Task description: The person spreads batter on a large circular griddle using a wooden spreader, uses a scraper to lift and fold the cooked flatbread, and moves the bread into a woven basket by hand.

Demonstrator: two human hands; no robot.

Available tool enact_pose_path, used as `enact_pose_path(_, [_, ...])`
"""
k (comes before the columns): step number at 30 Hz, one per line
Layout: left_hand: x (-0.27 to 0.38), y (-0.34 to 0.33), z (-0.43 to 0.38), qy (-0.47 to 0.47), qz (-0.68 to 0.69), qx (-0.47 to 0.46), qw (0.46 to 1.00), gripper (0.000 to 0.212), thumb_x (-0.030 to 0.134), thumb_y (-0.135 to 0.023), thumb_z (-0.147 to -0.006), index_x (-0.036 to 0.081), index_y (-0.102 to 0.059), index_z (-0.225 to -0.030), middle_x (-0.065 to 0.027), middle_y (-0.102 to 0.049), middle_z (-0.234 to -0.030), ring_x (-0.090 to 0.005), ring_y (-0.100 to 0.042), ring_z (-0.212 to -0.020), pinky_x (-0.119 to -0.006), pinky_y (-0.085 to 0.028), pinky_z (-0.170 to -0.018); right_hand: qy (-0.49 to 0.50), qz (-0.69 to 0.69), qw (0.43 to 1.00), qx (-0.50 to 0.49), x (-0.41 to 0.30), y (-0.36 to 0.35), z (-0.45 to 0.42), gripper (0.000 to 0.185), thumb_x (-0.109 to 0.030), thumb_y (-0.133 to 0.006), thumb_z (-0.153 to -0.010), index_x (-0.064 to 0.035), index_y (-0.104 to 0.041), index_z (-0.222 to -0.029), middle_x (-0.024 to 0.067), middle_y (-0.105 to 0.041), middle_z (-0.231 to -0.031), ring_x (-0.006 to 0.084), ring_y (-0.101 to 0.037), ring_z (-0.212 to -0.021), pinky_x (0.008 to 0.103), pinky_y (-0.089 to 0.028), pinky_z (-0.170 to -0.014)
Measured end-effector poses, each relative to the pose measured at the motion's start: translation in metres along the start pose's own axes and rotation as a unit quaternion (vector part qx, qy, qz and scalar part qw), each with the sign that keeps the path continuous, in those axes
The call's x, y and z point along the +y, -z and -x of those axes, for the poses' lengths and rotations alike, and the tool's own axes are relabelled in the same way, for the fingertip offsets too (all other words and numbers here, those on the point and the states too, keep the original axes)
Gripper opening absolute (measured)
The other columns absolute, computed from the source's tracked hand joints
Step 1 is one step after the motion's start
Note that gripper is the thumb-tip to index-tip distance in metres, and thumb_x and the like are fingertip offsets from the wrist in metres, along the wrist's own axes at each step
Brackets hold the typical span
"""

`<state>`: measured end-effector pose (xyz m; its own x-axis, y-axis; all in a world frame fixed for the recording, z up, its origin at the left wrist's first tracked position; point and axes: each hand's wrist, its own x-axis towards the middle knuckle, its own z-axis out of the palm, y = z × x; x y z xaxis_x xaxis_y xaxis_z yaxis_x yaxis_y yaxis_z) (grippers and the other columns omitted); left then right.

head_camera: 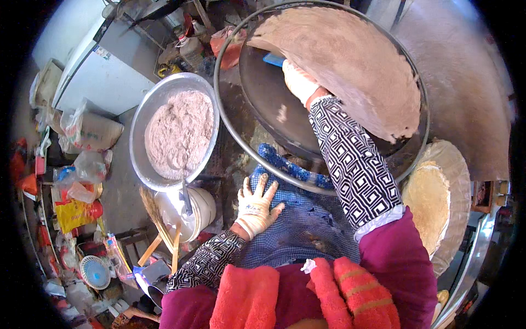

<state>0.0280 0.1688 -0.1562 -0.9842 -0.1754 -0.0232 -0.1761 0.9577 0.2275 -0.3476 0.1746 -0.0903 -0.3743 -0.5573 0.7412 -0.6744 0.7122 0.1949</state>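
Observation:
My right hand (302, 84), in a whitish work glove, reaches over a big round dark griddle (267, 98). It is at the near edge of a large thin brown sheet of batter or flatbread (349, 53), and a blue flat scraper (274, 60) shows just beyond its fingers, which appear closed on it. The sheet covers the far and right parts of the griddle. My left hand (257, 207), gloved too, rests with spread fingers on the blue checked apron (296, 230) over my lap and holds nothing. A metal ring (242, 154) surrounds the griddle.
Left of the griddle stands a metal basin (137, 140) of thick pinkish-brown batter (181, 131). Below it are a white bucket (205, 211) and a straw brush (154, 209). Brown sheets (460, 98) lie at the right, above a lined round container (458, 197) with a pale yellow content.

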Motion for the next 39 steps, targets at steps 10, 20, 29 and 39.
enact_pose_path(10, [0.006, -0.005, 0.026, 0.004, -0.006, -0.004, 1.000, 0.071, 0.047, -0.070, -0.080, 0.020, -0.048, -0.142, -0.0159, -0.032, -0.153, -0.0561, -0.024, -0.136, -0.066, -0.031, -0.105, -0.065, 0.018, 0.992, -0.106, -0.009, 0.000, 0.000, 0.032, -0.022, -0.045, -0.096, -0.0079, -0.059, -0.121, 0.0146, -0.064, -0.114, 0.0314, -0.062, -0.103, 0.0452, -0.049, -0.090])
enact_pose_path(20, [-0.004, -0.010, 0.052, 0.003, -0.007, 0.001, 1.000, 0.069, 0.045, -0.073, -0.078, 0.020, -0.051, -0.138, -0.0154, -0.035, -0.151, -0.0552, -0.026, -0.135, -0.065, -0.032, -0.105, -0.128, -0.017, 0.980, -0.151, 0.021, 0.007, 0.030, 0.040, -0.027, -0.045, -0.097, -0.0113, -0.057, -0.131, 0.0156, -0.059, -0.130, 0.0349, -0.055, -0.120, 0.0493, -0.043, -0.101])
enact_pose_path(29, [-0.007, -0.009, 0.063, -0.015, 0.011, -0.003, 1.000, 0.070, 0.047, -0.070, -0.080, 0.023, -0.048, -0.142, -0.0139, -0.031, -0.155, -0.0559, -0.021, -0.138, -0.069, -0.028, -0.106, -0.083, -0.058, 0.978, -0.180, -0.002, 0.139, 0.151, 0.039, -0.021, -0.051, -0.090, -0.0096, -0.061, -0.126, 0.0164, -0.063, -0.123, 0.0335, -0.056, -0.118, 0.0477, -0.042, -0.102])
enact_pose_path(39, [0.009, -0.009, 0.079, -0.012, -0.028, -0.011, 0.999, 0.071, 0.045, -0.071, -0.079, 0.022, -0.047, -0.142, -0.0149, -0.032, -0.154, -0.0551, -0.023, -0.137, -0.065, -0.029, -0.108, 0.037, -0.045, 0.994, -0.091, 0.016, 0.132, 0.154, 0.021, -0.017, -0.052, -0.088, -0.0118, -0.064, -0.104, 0.0066, -0.070, -0.094, 0.0247, -0.067, -0.091, 0.0437, -0.050, -0.084])
